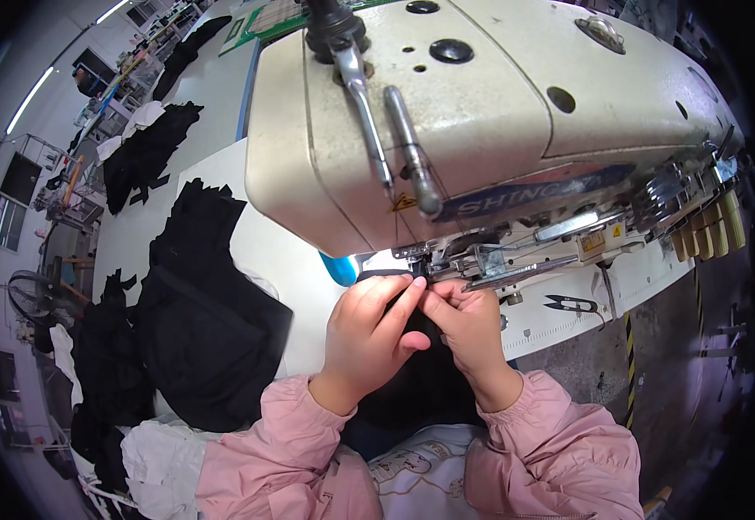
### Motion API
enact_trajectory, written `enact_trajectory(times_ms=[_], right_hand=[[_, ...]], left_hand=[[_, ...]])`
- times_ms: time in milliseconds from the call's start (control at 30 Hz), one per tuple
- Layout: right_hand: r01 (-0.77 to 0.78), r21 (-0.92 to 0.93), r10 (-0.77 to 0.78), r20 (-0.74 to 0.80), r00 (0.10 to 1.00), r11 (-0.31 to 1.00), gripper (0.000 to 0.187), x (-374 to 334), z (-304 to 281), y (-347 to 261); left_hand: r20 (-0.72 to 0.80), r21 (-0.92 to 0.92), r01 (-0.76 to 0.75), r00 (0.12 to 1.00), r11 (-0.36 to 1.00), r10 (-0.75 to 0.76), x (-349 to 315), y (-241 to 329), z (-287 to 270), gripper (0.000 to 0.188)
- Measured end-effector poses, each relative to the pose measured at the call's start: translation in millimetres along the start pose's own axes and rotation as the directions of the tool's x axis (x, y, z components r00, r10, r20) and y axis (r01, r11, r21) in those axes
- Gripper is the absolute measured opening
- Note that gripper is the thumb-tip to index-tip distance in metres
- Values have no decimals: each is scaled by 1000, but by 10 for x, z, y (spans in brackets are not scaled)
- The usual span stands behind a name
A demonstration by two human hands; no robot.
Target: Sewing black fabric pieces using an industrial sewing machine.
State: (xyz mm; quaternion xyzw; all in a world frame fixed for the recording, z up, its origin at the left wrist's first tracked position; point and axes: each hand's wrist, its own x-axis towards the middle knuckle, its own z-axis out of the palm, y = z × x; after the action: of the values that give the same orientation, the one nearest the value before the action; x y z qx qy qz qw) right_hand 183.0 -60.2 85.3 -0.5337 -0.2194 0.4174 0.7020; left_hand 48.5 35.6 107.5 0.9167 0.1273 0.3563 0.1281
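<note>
At the needle area of a cream industrial sewing machine (412,130), both my hands work close together on a piece of black cloth (421,373), which hangs down over my lap. My left hand (369,334) has its fingers bunched on the cloth's edge just before the presser foot (416,264), with the thumb sticking out below. Beside it, my right hand (468,334) pinches the same edge between thumb and curled fingers. The fingertips of both hands almost touch. Part of the cloth under the fingers is hidden.
Black cut pieces (213,321) lie piled on the white table to the left, with white cloth (165,455) below them. Thread snips (570,303) rest on the table at right. A metal lever (412,152) hangs over the machine's front. A fan (35,295) stands far left.
</note>
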Motion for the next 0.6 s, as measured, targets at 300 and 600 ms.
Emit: enact_trajectory(times_ms=[300, 600], right_hand=[[178, -197, -193, -62, 979, 964, 14, -60, -6, 43], [43, -28, -43, -24, 999, 999, 13, 7, -1, 30]], left_hand=[[-6, 107, 59, 998, 993, -59, 21, 73, 20, 68], [27, 151, 164, 985, 975, -170, 85, 228, -15, 73]])
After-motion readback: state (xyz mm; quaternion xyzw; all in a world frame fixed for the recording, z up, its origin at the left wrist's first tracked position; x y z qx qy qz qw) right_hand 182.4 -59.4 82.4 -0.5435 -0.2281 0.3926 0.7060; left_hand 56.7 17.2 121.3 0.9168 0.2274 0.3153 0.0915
